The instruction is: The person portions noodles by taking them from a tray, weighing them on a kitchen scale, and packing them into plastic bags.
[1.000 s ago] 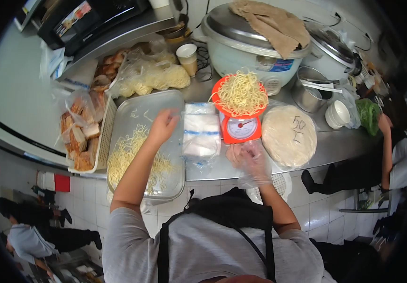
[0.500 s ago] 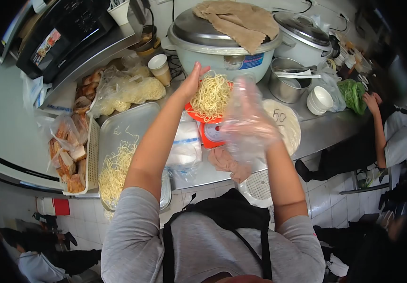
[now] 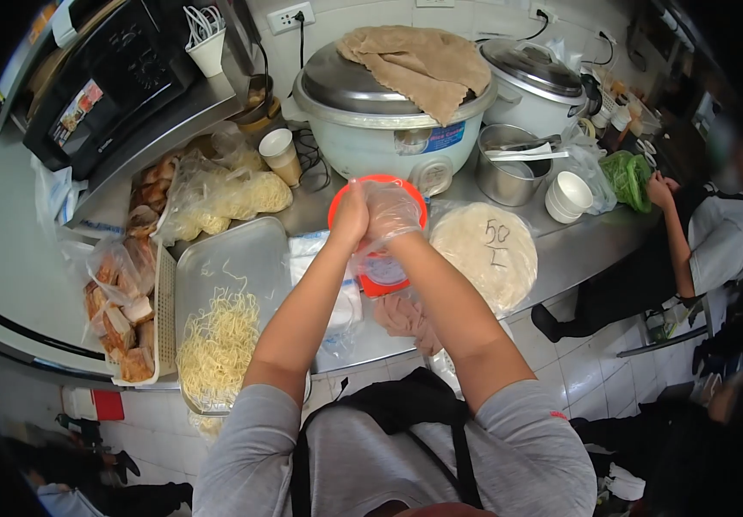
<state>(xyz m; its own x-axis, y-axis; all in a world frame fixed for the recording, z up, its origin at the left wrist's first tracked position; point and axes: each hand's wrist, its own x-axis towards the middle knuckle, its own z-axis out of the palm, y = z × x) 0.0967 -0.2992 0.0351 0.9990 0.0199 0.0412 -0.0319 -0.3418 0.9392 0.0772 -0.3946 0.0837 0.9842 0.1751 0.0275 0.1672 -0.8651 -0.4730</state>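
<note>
My bare left hand [image 3: 352, 215] and my right hand [image 3: 393, 213], in a clear plastic glove, are cupped together over the red pan [image 3: 334, 207] of a red kitchen scale [image 3: 385, 274]. Their fingers curl around the clump of noodles seen on the pan earlier, which the hands now hide. More yellow noodles [image 3: 221, 340] lie in a metal tray [image 3: 265, 241] at the left. White plastic bags [image 3: 307, 250] sit between tray and scale. A pinkish cloth [image 3: 406, 319] lies in front of the scale.
Behind stands a big rice cooker [image 3: 389, 138] with a brown cloth on its lid. At right are a round bag marked 50 [image 3: 483, 258], a steel pot [image 3: 509, 185] and white bowls [image 3: 570, 196]. A basket of bread-like pieces [image 3: 160, 302] stands left. A co-worker's hand [image 3: 663, 185] touches green leaves.
My right hand has moved left from beside the scale and met my left hand over the red pan. The noodle clump there is now covered. The view has shifted slightly.
</note>
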